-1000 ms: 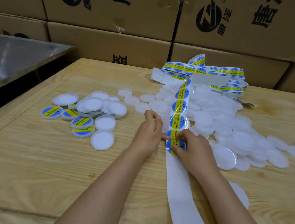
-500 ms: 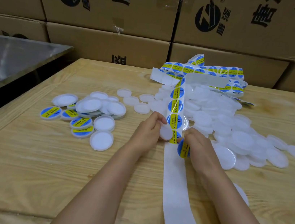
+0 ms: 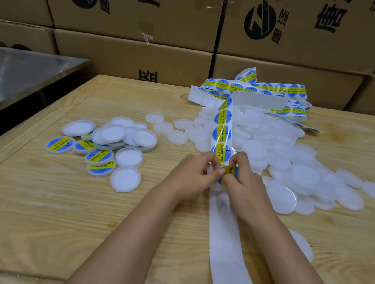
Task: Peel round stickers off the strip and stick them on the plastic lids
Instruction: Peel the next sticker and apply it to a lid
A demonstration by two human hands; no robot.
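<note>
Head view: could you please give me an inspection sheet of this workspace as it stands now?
Surface: wooden table, pale planks with knots.
Job's things: sticker strip runs from a tangle at the back down to the hands; bare backing trails to the near edge; plain lids heaped on the right; labelled lids grouped on the left among unlabelled ones.
Clutter: nothing seen.
Grippers: left hand grips a lid, mostly hidden; right hand pinches a curled sticker beside it.
Cables: nothing seen.
Surroundings: cardboard boxes stacked behind; metal table at the left.
</note>
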